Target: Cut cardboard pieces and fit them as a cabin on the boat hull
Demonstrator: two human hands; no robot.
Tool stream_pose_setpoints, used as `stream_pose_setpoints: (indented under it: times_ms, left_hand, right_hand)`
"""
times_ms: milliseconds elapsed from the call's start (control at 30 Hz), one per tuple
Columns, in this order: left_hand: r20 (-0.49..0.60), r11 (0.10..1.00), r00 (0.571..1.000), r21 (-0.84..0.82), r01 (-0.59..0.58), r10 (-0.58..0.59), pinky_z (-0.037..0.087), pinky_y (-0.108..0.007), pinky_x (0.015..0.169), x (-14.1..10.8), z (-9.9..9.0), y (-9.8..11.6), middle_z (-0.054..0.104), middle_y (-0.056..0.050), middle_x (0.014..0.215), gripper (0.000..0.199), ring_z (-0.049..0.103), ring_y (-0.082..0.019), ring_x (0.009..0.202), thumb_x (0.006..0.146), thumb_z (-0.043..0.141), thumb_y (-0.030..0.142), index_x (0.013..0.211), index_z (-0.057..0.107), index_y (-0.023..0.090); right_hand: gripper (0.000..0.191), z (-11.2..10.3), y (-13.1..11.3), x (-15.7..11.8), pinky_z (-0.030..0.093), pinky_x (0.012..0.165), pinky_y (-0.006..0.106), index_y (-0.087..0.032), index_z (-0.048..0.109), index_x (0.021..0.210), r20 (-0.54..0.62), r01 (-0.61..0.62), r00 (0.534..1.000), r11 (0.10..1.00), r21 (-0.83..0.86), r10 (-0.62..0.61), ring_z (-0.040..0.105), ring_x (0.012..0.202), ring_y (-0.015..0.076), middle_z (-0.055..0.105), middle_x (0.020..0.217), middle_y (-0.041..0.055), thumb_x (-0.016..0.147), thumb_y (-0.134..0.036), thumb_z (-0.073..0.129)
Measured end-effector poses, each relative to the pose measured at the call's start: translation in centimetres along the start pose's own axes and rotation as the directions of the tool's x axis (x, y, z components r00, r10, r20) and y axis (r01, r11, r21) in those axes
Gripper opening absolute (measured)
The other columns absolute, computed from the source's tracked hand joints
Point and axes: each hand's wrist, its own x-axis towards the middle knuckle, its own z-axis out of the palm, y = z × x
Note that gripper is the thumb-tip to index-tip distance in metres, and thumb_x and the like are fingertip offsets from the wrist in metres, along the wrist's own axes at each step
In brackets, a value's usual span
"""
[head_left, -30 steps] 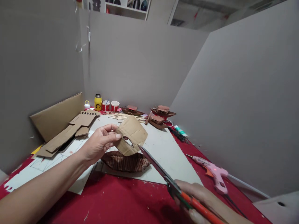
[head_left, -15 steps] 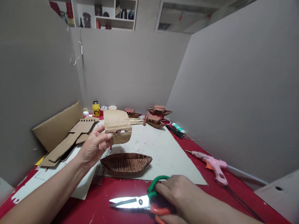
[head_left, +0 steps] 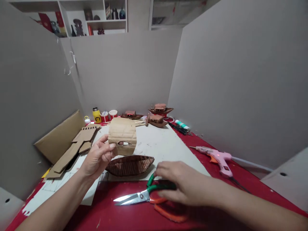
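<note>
My left hand [head_left: 97,157] pinches a curved piece of brown cardboard [head_left: 122,130] by its left edge, thumb in front. A ragged slot pierces the cardboard's lower part, and a fingertip shows through it. Just below lies a small brown model boat hull [head_left: 131,166], hollow side facing me. Scissors [head_left: 134,197] with green and orange handles rest on the red tabletop, blades pointing left. My right hand [head_left: 178,183] is over their handles, thumb and fingers apart, not wrapped round them.
A pink glue gun [head_left: 216,158] lies at the right. Cut cardboard pieces [head_left: 69,154] are stacked at the left. Along the back stand a yellow bottle [head_left: 96,115], paper cups [head_left: 113,114] and finished model boats [head_left: 157,120]. White sheets [head_left: 166,147] cover part of the table.
My right hand has let go of the scissors and risen slightly from their handles. The scissors now lie on the table. The cardboard is still in my left hand; the view has shifted slightly.
</note>
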Motion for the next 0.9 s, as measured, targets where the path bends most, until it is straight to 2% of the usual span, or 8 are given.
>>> stream_pose_setpoints:
  times_ms: [67,167,267,367,567,667,800,900]
  left_hand:
    - [0.025,1.000,1.000,0.020,0.018,-0.018,0.057,-0.028,0.078,-0.3,0.7,-0.3,0.075,-0.007,0.103,0.030,0.071,-0.020,0.092,0.072,0.075,0.012,0.100,0.063,0.017]
    - [0.061,0.997,0.997,0.056,0.047,-0.050,0.058,-0.029,0.078,-0.9,1.8,-1.0,0.075,-0.006,0.099,0.029,0.071,-0.021,0.091,0.074,0.074,0.013,0.100,0.062,0.018]
    - [0.085,0.994,0.993,0.080,0.080,-0.086,0.057,-0.028,0.077,-1.5,3.1,-1.6,0.074,-0.004,0.094,0.029,0.070,-0.018,0.085,0.075,0.075,0.013,0.099,0.061,0.019]
    - [0.087,0.986,0.987,0.108,0.128,-0.137,0.057,-0.028,0.072,-2.3,4.2,-1.9,0.072,-0.002,0.087,0.030,0.069,-0.017,0.079,0.074,0.075,0.015,0.099,0.059,0.019]
    - [0.082,0.959,0.976,0.216,0.181,-0.203,0.058,-0.034,0.075,-3.9,6.0,-1.6,0.074,-0.006,0.095,0.044,0.071,-0.022,0.086,0.069,0.082,0.018,0.105,0.057,0.020]
    - [0.058,0.945,0.981,0.283,0.163,-0.186,0.058,-0.037,0.078,-4.4,6.6,-1.6,0.075,-0.008,0.099,0.044,0.071,-0.025,0.091,0.070,0.082,0.019,0.107,0.059,0.019]
    - [0.022,0.944,0.995,0.318,0.088,-0.100,0.058,-0.032,0.078,-4.7,7.0,-1.5,0.076,-0.006,0.098,0.042,0.071,-0.022,0.089,0.070,0.082,0.020,0.107,0.062,0.020]
    - [-0.004,0.942,0.997,0.328,0.074,-0.076,0.057,-0.030,0.078,-4.8,6.8,-1.4,0.076,-0.006,0.099,0.042,0.071,-0.021,0.089,0.072,0.082,0.021,0.109,0.063,0.020]
  right_hand:
    - [0.028,-0.8,1.2,0.7,0.053,0.075,0.034,-0.019,0.059,0.114,-0.283,0.003,0.959,1.000,0.014,0.001,0.063,0.084,0.0204,0.066,0.097,0.0083,0.091,-0.033,0.058]
    - [0.060,-1.7,3.0,2.4,0.054,0.086,0.043,-0.025,0.035,0.143,-0.627,-0.005,0.777,0.996,-0.086,-0.050,0.061,0.100,0.0246,0.058,0.126,0.0132,0.089,-0.031,0.061]
    - [0.068,-2.5,3.9,4.1,0.049,0.098,0.049,-0.024,0.030,0.147,-0.685,0.030,0.708,0.976,-0.214,-0.171,0.049,0.125,0.0301,0.050,0.138,0.0158,0.087,-0.026,0.063]
    - [0.040,-2.8,4.0,5.0,0.053,0.093,0.042,-0.018,0.052,0.130,-0.670,0.085,0.691,0.950,-0.299,-0.272,0.059,0.113,0.0267,0.062,0.123,0.0158,0.090,-0.016,0.055]
    - [0.025,-2.2,3.7,5.2,0.056,0.077,0.034,-0.014,0.066,0.112,-0.633,0.151,0.722,0.956,-0.251,-0.280,0.067,0.089,0.0233,0.073,0.098,0.0129,0.091,-0.015,0.052]
    - [0.026,-2.2,2.9,5.3,0.053,0.075,0.034,-0.013,0.070,0.105,-0.590,0.207,0.792,0.978,0.021,-0.155,0.067,0.083,0.0219,0.073,0.091,0.0103,0.083,-0.011,0.056]
    - [0.027,-2.2,1.6,5.6,0.051,0.063,0.025,-0.012,0.071,0.088,-0.327,0.191,0.945,0.840,0.507,-0.018,0.065,0.072,0.0167,0.071,0.078,0.0027,0.073,-0.006,0.050]
    - [0.023,-1.9,1.5,6.1,0.048,0.059,0.022,-0.012,0.068,0.083,-0.270,0.157,0.963,0.818,0.553,-0.003,0.062,0.068,0.0147,0.067,0.073,0.0001,0.070,-0.007,0.049]
